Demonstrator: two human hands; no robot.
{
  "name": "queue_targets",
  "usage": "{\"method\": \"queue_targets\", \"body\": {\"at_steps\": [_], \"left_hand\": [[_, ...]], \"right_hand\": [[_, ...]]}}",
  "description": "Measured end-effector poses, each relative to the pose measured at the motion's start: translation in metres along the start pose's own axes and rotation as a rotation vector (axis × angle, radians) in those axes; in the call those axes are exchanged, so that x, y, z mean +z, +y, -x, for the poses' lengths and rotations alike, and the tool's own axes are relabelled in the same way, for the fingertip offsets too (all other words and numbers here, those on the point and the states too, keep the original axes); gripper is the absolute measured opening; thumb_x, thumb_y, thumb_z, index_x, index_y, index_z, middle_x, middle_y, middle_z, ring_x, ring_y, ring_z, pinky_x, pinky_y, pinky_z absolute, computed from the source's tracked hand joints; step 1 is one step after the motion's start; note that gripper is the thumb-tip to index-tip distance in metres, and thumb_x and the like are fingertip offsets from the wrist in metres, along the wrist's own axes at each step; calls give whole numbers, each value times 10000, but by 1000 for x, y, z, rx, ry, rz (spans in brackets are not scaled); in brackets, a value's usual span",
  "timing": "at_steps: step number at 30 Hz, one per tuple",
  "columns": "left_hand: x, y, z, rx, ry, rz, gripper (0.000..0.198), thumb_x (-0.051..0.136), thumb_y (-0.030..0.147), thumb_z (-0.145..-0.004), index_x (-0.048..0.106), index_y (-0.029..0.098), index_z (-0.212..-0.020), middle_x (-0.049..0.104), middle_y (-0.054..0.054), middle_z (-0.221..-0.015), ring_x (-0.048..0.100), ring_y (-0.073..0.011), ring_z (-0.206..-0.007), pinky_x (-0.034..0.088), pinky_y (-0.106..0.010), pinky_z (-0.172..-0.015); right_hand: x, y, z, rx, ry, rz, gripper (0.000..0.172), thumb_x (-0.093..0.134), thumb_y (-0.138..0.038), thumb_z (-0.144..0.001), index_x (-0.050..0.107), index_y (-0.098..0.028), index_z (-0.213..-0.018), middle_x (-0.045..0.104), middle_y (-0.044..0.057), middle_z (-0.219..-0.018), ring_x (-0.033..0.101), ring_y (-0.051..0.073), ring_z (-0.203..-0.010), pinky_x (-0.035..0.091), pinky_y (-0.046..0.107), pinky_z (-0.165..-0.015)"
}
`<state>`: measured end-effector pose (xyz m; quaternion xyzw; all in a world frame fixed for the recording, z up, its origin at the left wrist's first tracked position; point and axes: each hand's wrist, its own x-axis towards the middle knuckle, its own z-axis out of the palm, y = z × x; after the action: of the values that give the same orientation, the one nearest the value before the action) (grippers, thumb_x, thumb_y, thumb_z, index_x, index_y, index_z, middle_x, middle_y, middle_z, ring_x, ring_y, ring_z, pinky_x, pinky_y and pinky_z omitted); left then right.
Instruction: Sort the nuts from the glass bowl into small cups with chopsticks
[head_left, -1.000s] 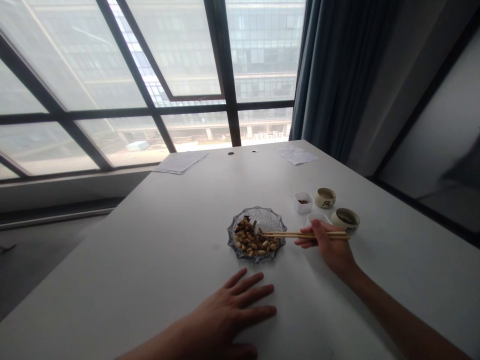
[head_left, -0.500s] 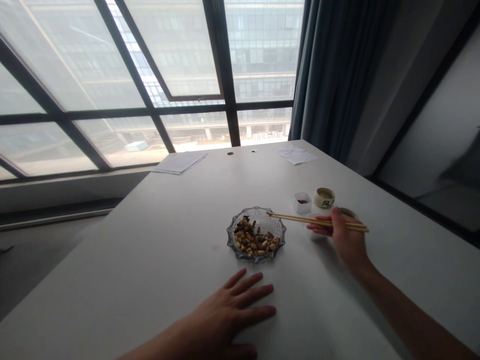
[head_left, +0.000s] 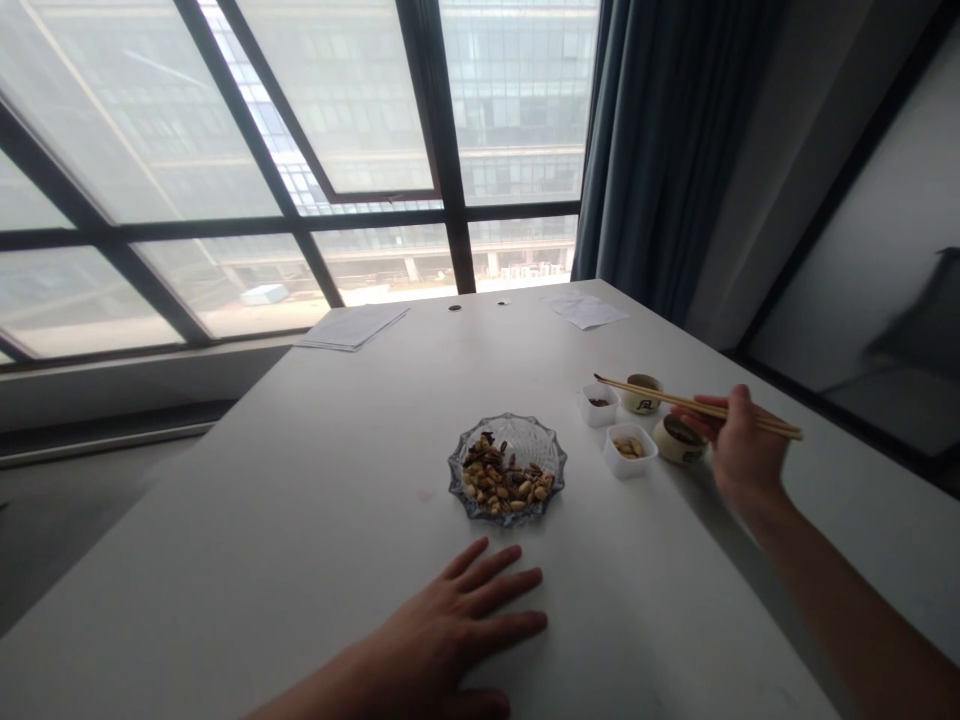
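Right of 1 bowl [head_left: 541, 442]: 2 tubs [head_left: 630, 465], 2 cups [head_left: 643, 407], 2 chopsticks [head_left: 664, 396].

The dark speck [head_left: 597, 376] on the chopsticks [head_left: 645, 391] is too small to name. The right hand [head_left: 750, 455] hides part of the near cup [head_left: 671, 452] — its contents [head_left: 682, 433] are too dim to tell. The bottom edge crops the left hand's [head_left: 457, 620] thumb [head_left: 484, 703].

Chopsticks [head_left: 651, 392] swing clear of the glass bowl [head_left: 536, 438].
The right hand [head_left: 746, 455] is now farther right in the frame, tips near the upper white container [head_left: 600, 417], lower white container [head_left: 628, 466] uncovered.
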<state>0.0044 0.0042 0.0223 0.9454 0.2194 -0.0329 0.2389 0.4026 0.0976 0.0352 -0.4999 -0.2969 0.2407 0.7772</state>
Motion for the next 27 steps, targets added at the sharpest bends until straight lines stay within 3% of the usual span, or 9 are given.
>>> {"method": "queue_targets", "body": {"at_steps": [8,14,23,27], "left_hand": [[0,1,-1,-9,-14,-7,765,703,469,-969,367,381,-1650,236,9,-1749,176,-391,-1608,49,-641,-1284],[1,0,0,7,12,-16,738,680,498,-986,380,372,-1648,251,0,-1745,194,-388,-1604,55,-626,-1289],[1,-1,0,28,43,-22,739,678,508,-987,372,390,-1649,279,2,-1737,216,-380,-1600,76,-616,-1293],[2,-1,1,36,51,-22,736,669,523,-992,373,384,-1650,281,-5,-1737,218,-382,-1599,80,-609,-1296]], "right_hand": [[1,-6,5,-27,7,-1,382,608,-450,-993,717,-177,-750,745,80,-655,755,223,-549,656,335,-532],[13,-11,28,9,-70,-51,418,690,-508,-928,739,-133,-750,765,97,-653,762,212,-532,643,272,-517],[27,-6,73,50,-457,70,545,743,-680,-858,778,-149,-740,765,129,-619,767,268,-514,643,306,-472],[28,4,81,28,-562,92,530,758,-678,-852,766,-156,-758,768,113,-619,761,251,-501,642,295,-469]]}}
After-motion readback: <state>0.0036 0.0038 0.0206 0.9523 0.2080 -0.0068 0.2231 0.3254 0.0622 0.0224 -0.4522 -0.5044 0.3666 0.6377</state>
